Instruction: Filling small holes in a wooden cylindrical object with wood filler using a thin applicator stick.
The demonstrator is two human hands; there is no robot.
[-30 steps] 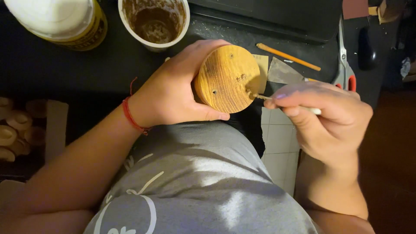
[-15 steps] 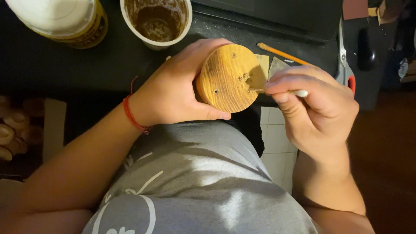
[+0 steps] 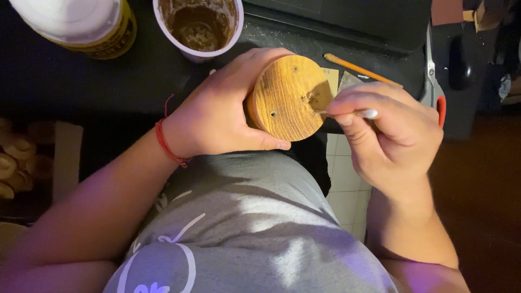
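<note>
Dim light falls over a black work surface (image 3: 81, 81) at the person's lap, and tiled floor shows below its edge. The left hand (image 3: 222, 111) is wrapped around a round wooden block (image 3: 287, 97), fingers closed over its far side and thumb along its lower rim, so the stained flat face with its few small holes tilts up toward the head.

The right hand (image 3: 388, 135) pinches a thin white-handled tool (image 3: 358, 114), and the tip sits at a hole near the block's right edge. A second ago the tool touched the rim from further out; half a second ago the hand had slid closer over the face; now the tip reaches deeper toward the middle holes. That suggests the hole work is under way and moving from one hole to the next, I would judge.

Beyond the left hand's knuckles stands a white cup (image 3: 198, 24) smeared brown inside, and further left a yellow jar with a white lid (image 3: 81, 24). Past the right hand's fingers lie a thin wooden stick (image 3: 361, 69) and red-handled scissors (image 3: 434, 81).
</note>
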